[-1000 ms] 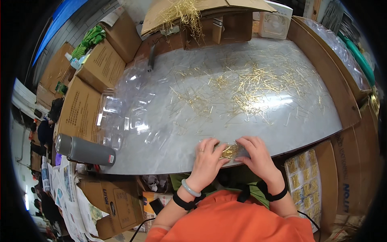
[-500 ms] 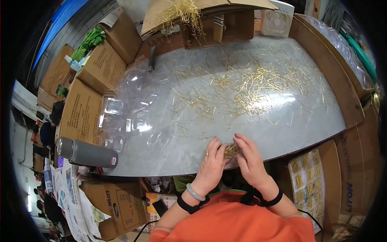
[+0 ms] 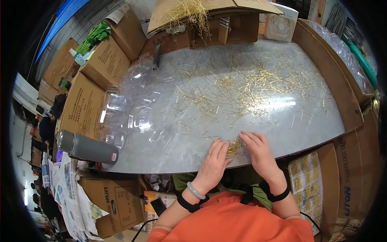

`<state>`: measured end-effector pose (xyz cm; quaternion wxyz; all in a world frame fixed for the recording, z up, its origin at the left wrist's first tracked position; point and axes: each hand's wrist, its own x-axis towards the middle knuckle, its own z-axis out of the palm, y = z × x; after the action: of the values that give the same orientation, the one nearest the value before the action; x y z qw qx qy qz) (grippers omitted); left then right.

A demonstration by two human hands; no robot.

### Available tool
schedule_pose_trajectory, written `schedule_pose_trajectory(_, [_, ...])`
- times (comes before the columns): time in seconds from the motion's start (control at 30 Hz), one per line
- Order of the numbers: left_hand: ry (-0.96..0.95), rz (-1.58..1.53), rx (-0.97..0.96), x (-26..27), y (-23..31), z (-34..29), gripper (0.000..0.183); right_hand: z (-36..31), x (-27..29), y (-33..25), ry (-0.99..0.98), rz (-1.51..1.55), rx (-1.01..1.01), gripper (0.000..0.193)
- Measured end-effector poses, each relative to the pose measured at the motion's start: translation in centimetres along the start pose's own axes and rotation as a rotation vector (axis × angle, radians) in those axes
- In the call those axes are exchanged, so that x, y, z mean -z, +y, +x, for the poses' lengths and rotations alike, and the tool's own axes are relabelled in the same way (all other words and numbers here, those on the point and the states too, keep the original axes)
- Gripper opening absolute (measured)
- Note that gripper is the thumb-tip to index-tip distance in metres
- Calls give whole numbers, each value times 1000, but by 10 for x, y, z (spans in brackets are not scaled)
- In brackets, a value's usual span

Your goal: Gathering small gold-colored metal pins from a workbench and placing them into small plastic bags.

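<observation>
Close to the table's near edge lies a small clump of gold wire hooks (image 3: 234,148), with what looks like clear plastic about it. My left hand (image 3: 213,159) rests against its left side, fingers long and thumb at the near side, steadying it. To the right, my right hand (image 3: 260,151) has its fingers stretched out and holds nothing; its fingertips are close to the clump. Beyond both hands, many loose gold wire hooks (image 3: 258,86) are spread over the grey tabletop (image 3: 181,151).
Clear plastic blister packs (image 3: 139,109) pile up on the left, near a grey bottle (image 3: 88,148). Cardboard boxes (image 3: 82,109) edge the left side. At the back stand a box topped with hooks (image 3: 187,16) and a white fan (image 3: 280,26). A filled tray (image 3: 306,181) sits below right.
My right hand has moved a little right, away from the clump, uncovering more of it. My left hand stays beside the clump. The whole view has shifted slightly.
</observation>
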<state>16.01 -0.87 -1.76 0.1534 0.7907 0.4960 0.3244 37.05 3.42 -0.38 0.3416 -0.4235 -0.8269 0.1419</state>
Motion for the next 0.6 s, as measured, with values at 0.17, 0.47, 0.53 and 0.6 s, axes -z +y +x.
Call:
schedule_pose_trajectory(0.17, [10,9,-4,-2,0,0,56,8,11,7,-125,-91,68,50])
schedule_pose_trajectory(0.47, [16,54,-11,-1,3,1,51,1,18,6,-64,-74,-28,46])
schedule_pose_trajectory(0.53, [18,56,-22,-1,2,1,51,-1,22,6,-63,-107,-25,44])
schedule_pose_trajectory(0.6, [29,38,-22,-1,2,0,53,-4,21,4,-16,-145,-40,43])
